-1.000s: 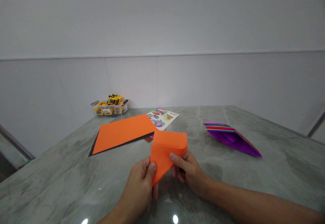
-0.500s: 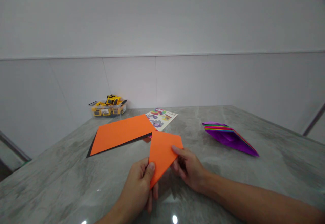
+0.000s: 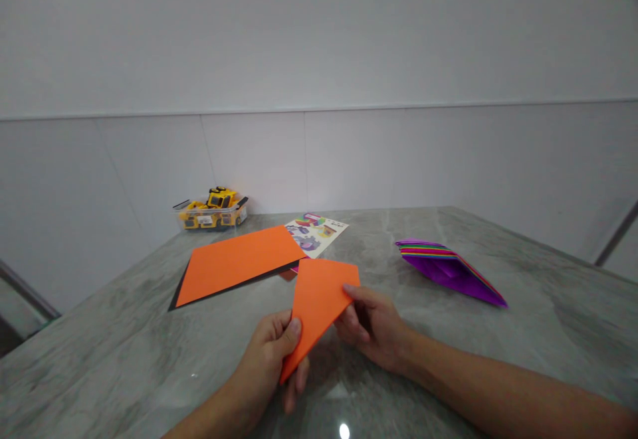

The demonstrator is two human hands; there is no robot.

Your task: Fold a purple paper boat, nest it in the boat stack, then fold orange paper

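Observation:
Between my hands is a folded orange sheet of paper [image 3: 319,306], held tilted above the grey table. My left hand [image 3: 274,352] pinches its lower left edge, thumb on top and fingers underneath. My right hand [image 3: 373,323] grips the right edge, thumb on the upper face and the other fingers curled below. Behind the folded piece, at the left, lies a flat stack of orange paper [image 3: 244,263] with a dark sheet showing beneath it.
A folded purple paper piece with rainbow-striped layers [image 3: 451,273] lies at the right. Behind the stack is a printed sheet with colourful pictures [image 3: 319,232]. A clear plastic box of yellow toy vehicles [image 3: 212,213] stands at the back left of the marbled table [image 3: 124,352].
My left hand has shifted slightly left, and the folded paper's lower tip now reaches further down and left. The right hand has moved only a little.

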